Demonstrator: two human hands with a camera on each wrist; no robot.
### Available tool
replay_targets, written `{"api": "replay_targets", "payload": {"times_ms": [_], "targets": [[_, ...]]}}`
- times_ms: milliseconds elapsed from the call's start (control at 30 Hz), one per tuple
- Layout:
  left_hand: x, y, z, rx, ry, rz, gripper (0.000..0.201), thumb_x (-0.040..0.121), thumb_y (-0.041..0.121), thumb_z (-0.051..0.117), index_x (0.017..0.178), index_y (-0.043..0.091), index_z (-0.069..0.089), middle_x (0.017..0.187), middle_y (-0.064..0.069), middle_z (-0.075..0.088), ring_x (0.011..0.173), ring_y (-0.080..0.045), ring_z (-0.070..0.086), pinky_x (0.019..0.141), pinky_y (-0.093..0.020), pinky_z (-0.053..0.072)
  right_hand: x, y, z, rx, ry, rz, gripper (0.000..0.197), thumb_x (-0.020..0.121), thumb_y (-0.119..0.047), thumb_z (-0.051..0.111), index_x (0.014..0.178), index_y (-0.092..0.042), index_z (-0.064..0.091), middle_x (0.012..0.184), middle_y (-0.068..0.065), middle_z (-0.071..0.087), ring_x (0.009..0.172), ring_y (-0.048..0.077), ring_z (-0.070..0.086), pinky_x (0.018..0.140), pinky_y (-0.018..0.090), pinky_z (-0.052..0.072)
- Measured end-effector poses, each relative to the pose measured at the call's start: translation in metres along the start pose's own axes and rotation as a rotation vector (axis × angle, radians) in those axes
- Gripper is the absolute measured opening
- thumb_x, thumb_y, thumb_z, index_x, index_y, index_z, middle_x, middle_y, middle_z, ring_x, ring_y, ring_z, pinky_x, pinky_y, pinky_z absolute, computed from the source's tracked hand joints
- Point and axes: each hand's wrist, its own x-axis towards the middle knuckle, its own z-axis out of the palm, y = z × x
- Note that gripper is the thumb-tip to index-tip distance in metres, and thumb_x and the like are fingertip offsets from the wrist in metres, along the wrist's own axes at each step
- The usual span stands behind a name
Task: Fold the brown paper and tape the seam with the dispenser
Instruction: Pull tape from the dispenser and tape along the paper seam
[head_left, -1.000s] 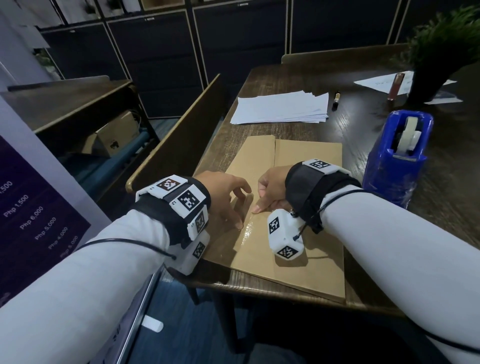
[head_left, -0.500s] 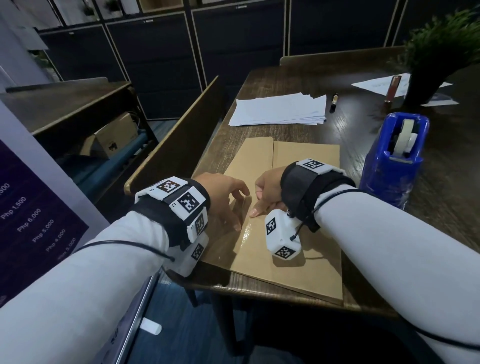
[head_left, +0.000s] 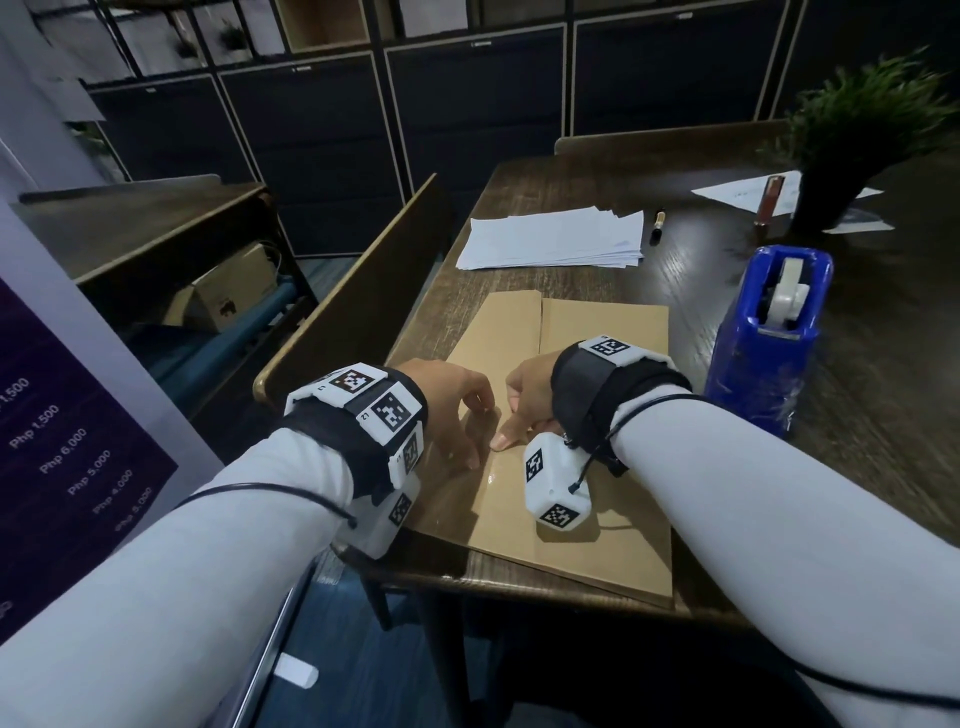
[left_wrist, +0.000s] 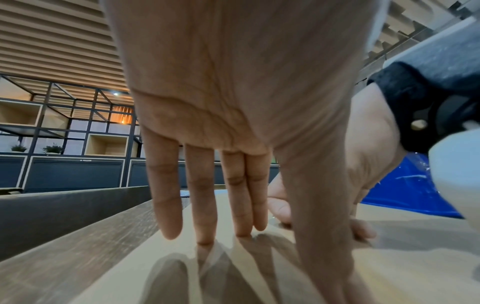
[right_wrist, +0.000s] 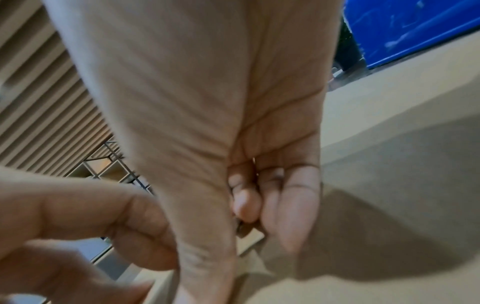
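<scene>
The folded brown paper (head_left: 602, 332) lies flat on the dark wooden table (head_left: 701, 270), its seam running away from me down the middle. My left hand (head_left: 452, 405) rests on the near part of the seam, its straight fingers (left_wrist: 202, 195) touching the paper (left_wrist: 415, 257) beside a glossy strip of clear tape (left_wrist: 213, 257). Just to its right, my right hand (head_left: 524, 400) has its fingers (right_wrist: 259, 195) curled into the palm and its thumb pressed on the seam. The blue tape dispenser (head_left: 769, 338) stands to the right of the paper, untouched.
A stack of white sheets (head_left: 556, 239) and a marker (head_left: 658, 223) lie beyond the paper. A potted plant (head_left: 857, 150) stands at the far right on loose papers. The table's front edge is close under my wrists, and a wooden partition (head_left: 363, 301) borders the left.
</scene>
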Motion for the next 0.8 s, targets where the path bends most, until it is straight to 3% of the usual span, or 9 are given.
{"api": "replay_targets", "payload": {"times_ms": [67,200,300,367,533,633,800], "targets": [[0.001,0.000,0.000,0.003,0.001,-0.005,0.070,0.068,0.040,0.083,0.129,0.031,0.051,0.131,0.015,0.056,0.114,-0.013,0.056,0.088,-0.028,0.047,-0.002,0.002,-0.002,0.055,0.002,-0.008,0.050,0.073,-0.046,0.077,0.095,-0.004,0.060,0.090,0.009,0.066,0.075,0.024,0.056,0.086,0.040,0.051],[0.001,0.000,0.001,0.023,-0.001,0.001,0.070,0.068,0.042,0.082,0.129,0.030,0.050,0.131,0.015,0.056,0.114,-0.013,0.056,0.083,-0.025,0.044,-0.008,0.004,-0.004,0.039,-0.017,-0.014,0.048,0.081,-0.047,0.069,0.103,-0.005,0.060,0.091,0.009,0.061,0.079,0.024,0.051,0.082,0.037,0.046],[0.002,-0.002,0.001,0.006,-0.002,-0.005,0.069,0.066,0.042,0.083,0.126,0.033,0.051,0.129,0.016,0.056,0.112,-0.013,0.057,0.084,-0.027,0.046,-0.014,0.002,-0.004,0.055,0.010,-0.007,0.030,0.086,-0.038,0.067,0.093,-0.012,0.054,0.083,0.005,0.058,0.067,0.019,0.048,0.076,0.034,0.042],[0.002,-0.003,0.001,-0.014,-0.005,-0.015,0.069,0.064,0.041,0.085,0.123,0.035,0.052,0.127,0.016,0.056,0.110,-0.012,0.057,0.087,-0.029,0.049,-0.018,0.002,-0.001,0.044,0.046,-0.021,0.023,0.090,-0.031,0.064,0.095,-0.011,0.053,0.082,0.005,0.057,0.063,0.016,0.047,0.069,0.029,0.043],[0.003,-0.003,-0.001,-0.020,-0.021,-0.024,0.069,0.060,0.036,0.088,0.120,0.035,0.053,0.124,0.018,0.056,0.108,-0.011,0.058,0.089,-0.031,0.050,-0.040,0.010,0.007,0.118,0.117,-0.111,0.011,0.097,-0.013,0.052,0.087,-0.010,0.047,0.090,0.012,0.064,0.073,0.020,0.055,0.051,0.021,0.043],[0.001,-0.006,-0.004,0.013,-0.036,-0.030,0.068,0.065,0.029,0.085,0.124,0.031,0.052,0.128,0.014,0.055,0.113,-0.012,0.057,0.088,-0.027,0.049,-0.060,0.029,-0.001,0.107,0.366,-0.108,0.011,0.098,-0.022,0.049,0.096,-0.011,0.051,0.105,0.007,0.063,0.087,0.021,0.052,0.071,0.028,0.041],[0.001,-0.002,-0.009,0.050,-0.058,-0.052,0.062,0.076,0.015,0.075,0.132,0.025,0.049,0.130,0.008,0.056,0.117,-0.015,0.055,0.094,-0.028,0.049,-0.082,0.069,-0.009,0.143,0.795,-0.147,0.015,0.096,-0.030,0.048,0.100,-0.017,0.055,0.107,0.000,0.054,0.098,0.018,0.050,0.085,0.034,0.045]]}}
